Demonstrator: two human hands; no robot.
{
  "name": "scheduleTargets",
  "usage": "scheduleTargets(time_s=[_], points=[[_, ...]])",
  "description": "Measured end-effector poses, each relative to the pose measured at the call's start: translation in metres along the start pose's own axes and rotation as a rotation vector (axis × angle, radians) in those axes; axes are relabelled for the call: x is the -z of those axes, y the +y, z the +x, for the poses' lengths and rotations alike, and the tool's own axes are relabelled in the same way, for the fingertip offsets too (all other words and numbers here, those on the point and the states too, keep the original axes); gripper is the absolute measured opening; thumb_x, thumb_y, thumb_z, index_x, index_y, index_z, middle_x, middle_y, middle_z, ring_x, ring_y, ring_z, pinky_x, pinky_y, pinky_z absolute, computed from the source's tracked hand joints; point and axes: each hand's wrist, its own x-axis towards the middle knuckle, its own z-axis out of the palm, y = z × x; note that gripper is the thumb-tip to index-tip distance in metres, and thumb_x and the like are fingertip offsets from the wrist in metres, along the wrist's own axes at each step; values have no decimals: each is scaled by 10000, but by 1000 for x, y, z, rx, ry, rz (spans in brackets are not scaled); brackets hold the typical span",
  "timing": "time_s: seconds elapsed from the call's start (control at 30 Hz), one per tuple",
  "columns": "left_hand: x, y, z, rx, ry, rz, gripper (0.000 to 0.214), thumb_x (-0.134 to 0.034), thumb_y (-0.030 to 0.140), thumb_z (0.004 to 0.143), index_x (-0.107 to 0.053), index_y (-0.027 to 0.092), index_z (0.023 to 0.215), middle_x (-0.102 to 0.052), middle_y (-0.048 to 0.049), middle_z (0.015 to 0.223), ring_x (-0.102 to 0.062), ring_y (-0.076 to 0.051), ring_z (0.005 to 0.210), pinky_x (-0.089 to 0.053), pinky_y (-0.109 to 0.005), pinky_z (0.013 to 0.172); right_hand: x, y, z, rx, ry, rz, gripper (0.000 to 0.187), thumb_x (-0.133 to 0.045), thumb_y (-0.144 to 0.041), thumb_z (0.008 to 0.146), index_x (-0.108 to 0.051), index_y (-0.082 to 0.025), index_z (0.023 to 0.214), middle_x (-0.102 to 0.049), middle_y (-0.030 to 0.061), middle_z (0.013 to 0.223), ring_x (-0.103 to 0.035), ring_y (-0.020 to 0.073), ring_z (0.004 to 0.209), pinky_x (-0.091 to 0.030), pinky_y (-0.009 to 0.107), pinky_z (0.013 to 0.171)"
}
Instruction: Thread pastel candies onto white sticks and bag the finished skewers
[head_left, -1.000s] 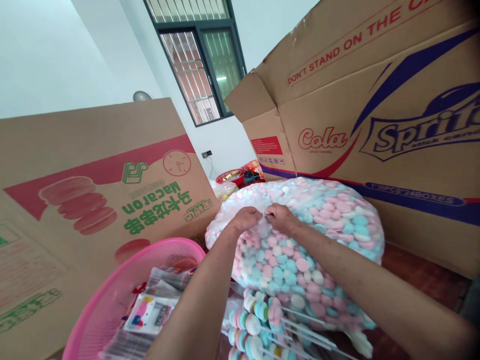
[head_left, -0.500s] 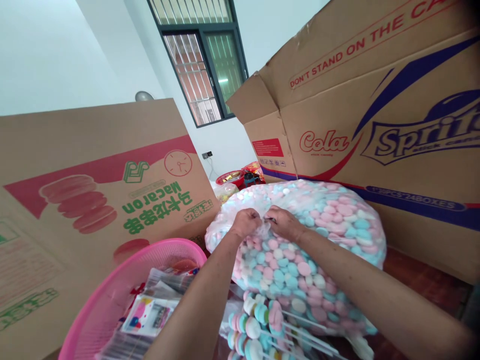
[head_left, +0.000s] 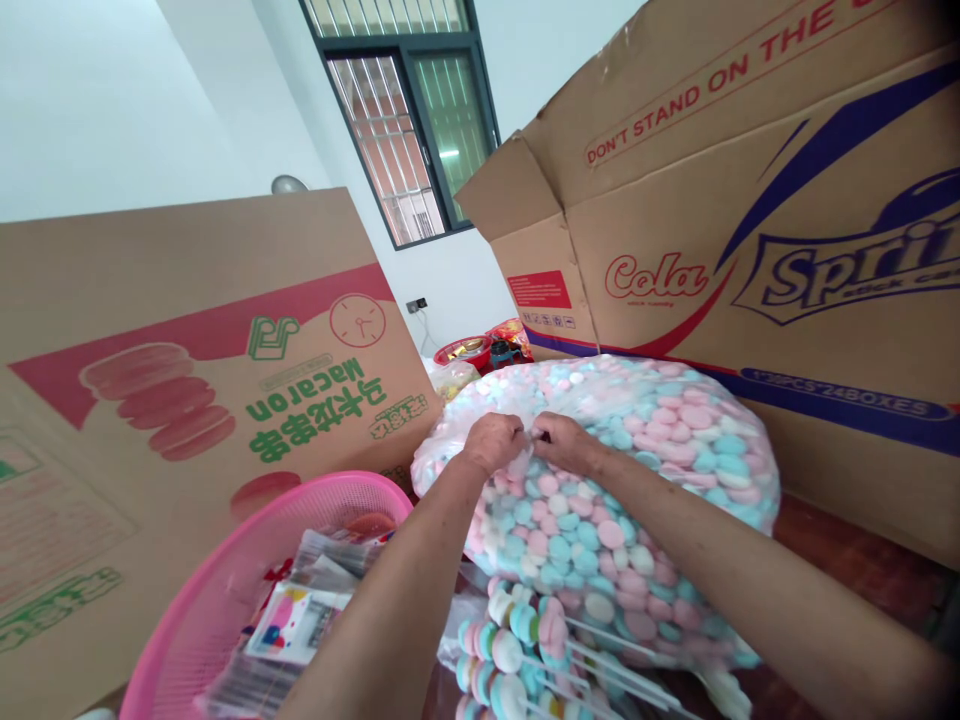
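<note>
A big clear plastic bag point(head_left: 592, 535) full of small pink, blue and white round candies lies in front of me. My left hand point(head_left: 496, 442) is closed on the gathered plastic near the top of the bag. Close beside it, my right hand point(head_left: 564, 440) pinches the same bunched plastic from the other side. A small gap separates the two fists. Below the bag, nearer to me, lie several candy skewers point(head_left: 517, 650) with stacked pastel discs on white sticks.
At left stands a pink plastic basket point(head_left: 180, 600) holding flat printed wrappers point(head_left: 296, 620). Behind it rises a cardboard box with macaron print point(head_left: 315, 390); a larger carton point(head_left: 675, 250) leans at right. A red bowl point(head_left: 463, 350) sits beyond the bag.
Both hands stay at the gathered plastic and have shifted only slightly. The whole view has moved a little; the bag and skewers look the same.
</note>
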Motion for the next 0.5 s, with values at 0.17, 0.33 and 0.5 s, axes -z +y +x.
scheduleTargets(time_s=[0.17,0.33,0.5], points=[[-10,-8,-5,29,44,5,250,-477,171,767,-689,171,898,-696,-24,782,-620,-159,753,-469,-232,734,2,3,1,-48,4,113,137,-460,-219,749,-537,-180,643,-512,-26,594,-481,115,606,-395,207,566],[-15,-7,-9,-2,77,5,224,-477,170,775,-652,169,915,-684,-55,861,-611,-188,833,-462,-270,791,3,5,3,-101,-77,180,143,-434,-265,772,-480,-193,657,-482,-51,538,-478,100,502,-387,190,473],[-19,-5,-11,-14,117,-30,217,-446,160,797,-619,174,927,-659,-66,913,-594,-193,886,-451,-289,837,5,1,4,-81,-122,113,74,-456,-210,740,-465,-202,667,-486,-60,543,-473,101,518,-377,189,493]])
